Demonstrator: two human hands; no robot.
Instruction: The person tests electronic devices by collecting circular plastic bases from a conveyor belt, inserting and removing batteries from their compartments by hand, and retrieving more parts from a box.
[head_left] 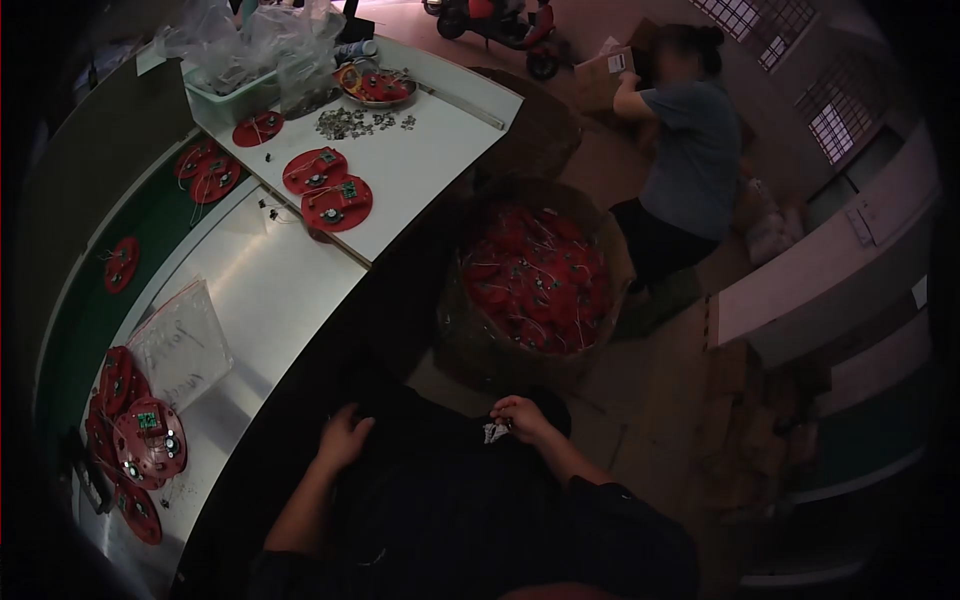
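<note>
Pinching a small pale piece (493, 433), the right hand (521, 417) hangs over the dark clothing (440, 490) at 1 o'clock from the lap; the piece juts out from its fingertips, its finer shape too small to tell. At 11 o'clock, the left hand (345, 436) is loosely spread, thumb apart from the fingers. Ahead at 1 o'clock stands a big sack (621, 245) of red discs (535, 270), with a co-worker (690, 150) beyond, holding a cardboard box (600, 82). More discs lie on the metal bench (285, 270) toward 9 o'clock.
</note>
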